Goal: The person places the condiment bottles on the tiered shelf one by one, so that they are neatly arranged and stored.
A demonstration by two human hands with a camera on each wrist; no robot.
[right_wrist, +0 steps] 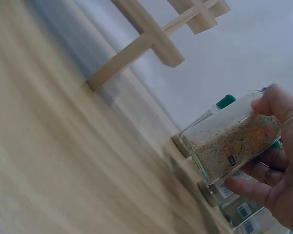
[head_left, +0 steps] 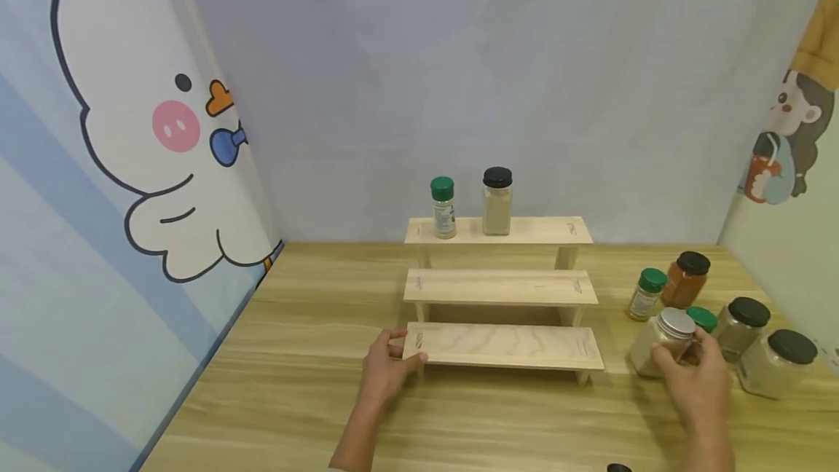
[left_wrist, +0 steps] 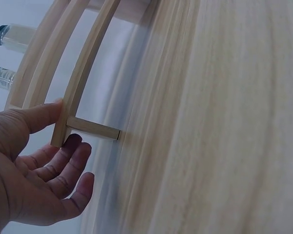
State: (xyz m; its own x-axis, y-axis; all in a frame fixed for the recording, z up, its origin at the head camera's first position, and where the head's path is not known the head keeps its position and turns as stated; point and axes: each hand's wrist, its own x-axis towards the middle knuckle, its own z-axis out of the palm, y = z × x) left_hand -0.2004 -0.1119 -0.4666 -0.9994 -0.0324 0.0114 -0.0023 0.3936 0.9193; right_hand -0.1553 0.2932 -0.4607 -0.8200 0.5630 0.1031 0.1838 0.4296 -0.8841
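A three-step wooden rack [head_left: 505, 344] stands on the table. At the left end of its lowest step, my left hand [head_left: 385, 370] has the thumb on top and the fingers below, pinching the board; the left wrist view shows the same hold. To the right of the rack, my right hand [head_left: 703, 384] grips a glass jar [head_left: 645, 347] with a silver lid. In the right wrist view this jar [right_wrist: 229, 146] is tilted and partly filled with speckled brown seasoning. The top step holds a green-capped shaker [head_left: 443, 218] and a black-capped jar [head_left: 497, 210].
Around the right hand stand a green-capped shaker [head_left: 644, 301], an orange-brown spice jar [head_left: 684, 286], another green cap [head_left: 703, 319] partly hidden, and two black-lidded jars, one paler [head_left: 770, 370]. A dark cap [head_left: 618, 467] shows at the bottom edge. A curtain [head_left: 511, 93] hangs behind.
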